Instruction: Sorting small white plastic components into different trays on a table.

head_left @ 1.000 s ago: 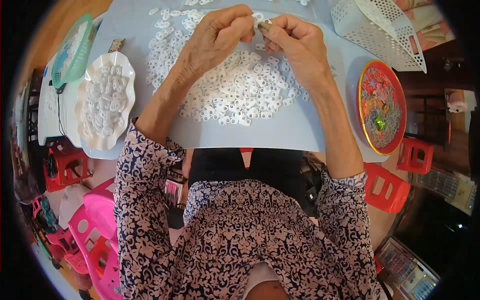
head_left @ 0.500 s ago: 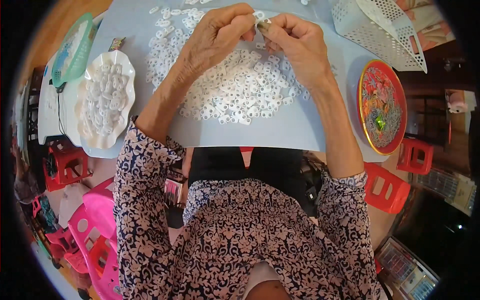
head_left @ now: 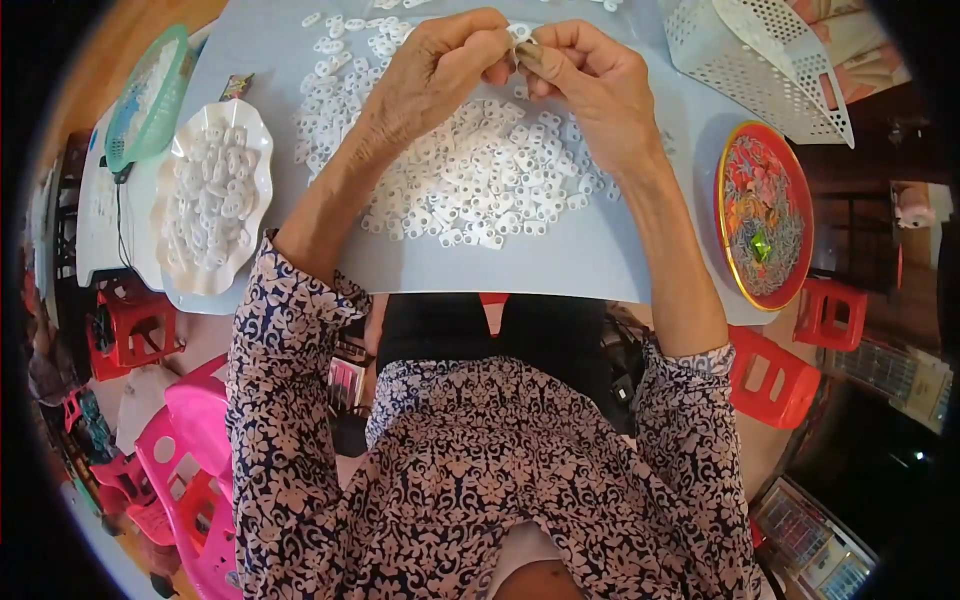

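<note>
Left hand and right hand pinch a small white piece between them, over a loose heap of similar pieces on the pale surface. The left forearm blocks some of it from sight. A scalloped dish stands left, a red tray right, a perforated basket beyond.

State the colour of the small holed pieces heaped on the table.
The pieces are white; the head view shows this best.

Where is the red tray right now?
In the head view, the red tray sits at the table's right edge, on the near side of the perforated white basket and right of the heap of white pieces.
</note>
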{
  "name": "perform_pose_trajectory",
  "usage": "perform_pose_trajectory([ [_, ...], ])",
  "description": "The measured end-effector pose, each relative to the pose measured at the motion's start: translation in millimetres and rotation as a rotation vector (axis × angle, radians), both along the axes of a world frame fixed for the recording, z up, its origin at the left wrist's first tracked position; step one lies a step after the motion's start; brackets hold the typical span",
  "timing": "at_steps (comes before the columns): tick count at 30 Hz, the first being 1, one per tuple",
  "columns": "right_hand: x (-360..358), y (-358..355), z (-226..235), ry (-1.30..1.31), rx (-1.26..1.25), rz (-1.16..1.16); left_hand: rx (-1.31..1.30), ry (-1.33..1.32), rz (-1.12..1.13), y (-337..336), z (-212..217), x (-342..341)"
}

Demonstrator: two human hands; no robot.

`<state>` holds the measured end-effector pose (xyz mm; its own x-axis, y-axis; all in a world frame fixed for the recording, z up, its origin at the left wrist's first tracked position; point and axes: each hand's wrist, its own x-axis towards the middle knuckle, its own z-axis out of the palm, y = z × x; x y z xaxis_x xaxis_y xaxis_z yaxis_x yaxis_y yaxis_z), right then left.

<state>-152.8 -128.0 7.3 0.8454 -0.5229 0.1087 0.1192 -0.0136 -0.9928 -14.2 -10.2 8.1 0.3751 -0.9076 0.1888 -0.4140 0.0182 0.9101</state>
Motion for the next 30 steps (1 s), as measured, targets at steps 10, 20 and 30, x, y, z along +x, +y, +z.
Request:
perform_pose_trajectory([
  [10,-2,-1,4,0.036,-0.045,-0.002,-0.101,0.052,-0.022,-1,-1,-3],
  [20,-1,2,7,-0.074,-0.316,-0.112,-0.095,0.009,-0.043,0,0,-3],
  [30,1,6,14,-0.038,-0.171,-0.062,-0.160,0.206,-0.046,-1,-8,-6],
])
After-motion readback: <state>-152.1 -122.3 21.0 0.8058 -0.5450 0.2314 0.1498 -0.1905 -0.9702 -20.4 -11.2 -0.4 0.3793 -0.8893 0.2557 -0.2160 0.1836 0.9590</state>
